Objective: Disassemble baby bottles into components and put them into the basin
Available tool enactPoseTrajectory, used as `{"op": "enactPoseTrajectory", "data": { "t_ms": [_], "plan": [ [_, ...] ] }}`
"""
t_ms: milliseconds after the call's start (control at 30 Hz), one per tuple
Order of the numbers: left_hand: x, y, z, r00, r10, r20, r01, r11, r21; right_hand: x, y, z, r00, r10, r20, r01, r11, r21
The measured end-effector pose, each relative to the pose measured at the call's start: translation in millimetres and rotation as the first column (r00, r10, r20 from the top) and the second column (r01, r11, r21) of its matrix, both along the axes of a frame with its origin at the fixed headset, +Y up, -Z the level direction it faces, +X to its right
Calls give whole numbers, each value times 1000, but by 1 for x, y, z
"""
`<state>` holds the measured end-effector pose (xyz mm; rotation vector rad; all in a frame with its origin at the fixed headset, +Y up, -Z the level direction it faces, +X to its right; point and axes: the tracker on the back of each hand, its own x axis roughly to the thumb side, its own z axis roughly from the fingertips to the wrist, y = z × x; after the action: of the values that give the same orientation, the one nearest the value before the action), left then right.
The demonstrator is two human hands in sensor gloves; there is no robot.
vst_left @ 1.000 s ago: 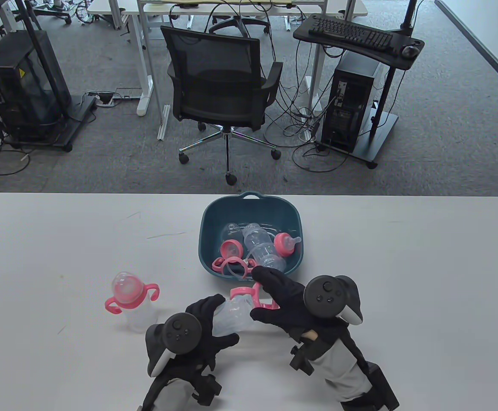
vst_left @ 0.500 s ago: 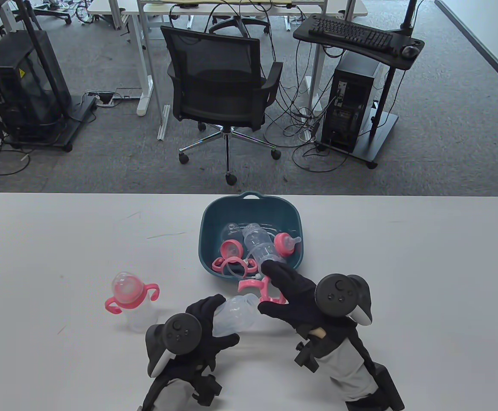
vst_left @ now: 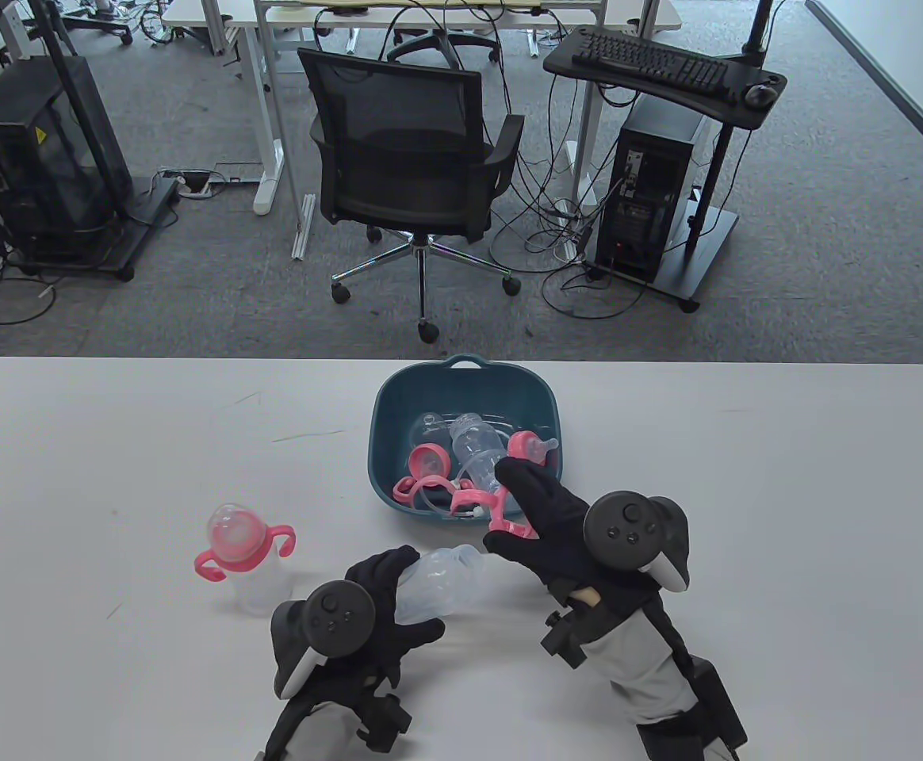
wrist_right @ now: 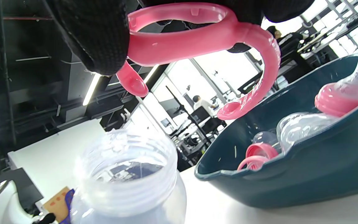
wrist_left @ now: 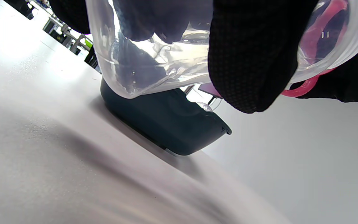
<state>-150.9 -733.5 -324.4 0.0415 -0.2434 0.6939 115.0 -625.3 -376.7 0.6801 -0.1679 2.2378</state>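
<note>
Partly done: several bottle parts already lie in the basin (vst_left: 386, 396) at the surface's middle. The right hand (vst_left: 557, 531) pinches a pink handle ring (vst_left: 501, 519) over its near rim; the left hand (vst_left: 374, 590) grips the stripped bottle (vst_left: 442, 583) (empty). One assembled bottle (vst_left: 243, 555) waits, left.

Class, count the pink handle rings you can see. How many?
3: one held by the right hand, one lying in the basin, one on the assembled bottle. Others may be hidden.
</note>
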Motion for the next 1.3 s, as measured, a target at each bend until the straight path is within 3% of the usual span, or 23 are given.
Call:
{"op": "enactPoseTrajectory", "data": {
  "t_ms": [567, 933, 1300],
  "plan": [
    [1, 0, 0, 1000, 1, 0, -1, 1000, -9, -20, 19, -71, 960, 202, 192, -203, 979, -16],
    [-1, 1, -1, 1000, 18, -5, -18, 1000, -13, -38, 3, -109, 886, 367, 283, -369, 928, -50],
    [-3, 2, -2, 999, 31, -8, -31, 999, -13, -45, -22, -129, 821, 477, 314, -479, 875, -75]
  ]
}}
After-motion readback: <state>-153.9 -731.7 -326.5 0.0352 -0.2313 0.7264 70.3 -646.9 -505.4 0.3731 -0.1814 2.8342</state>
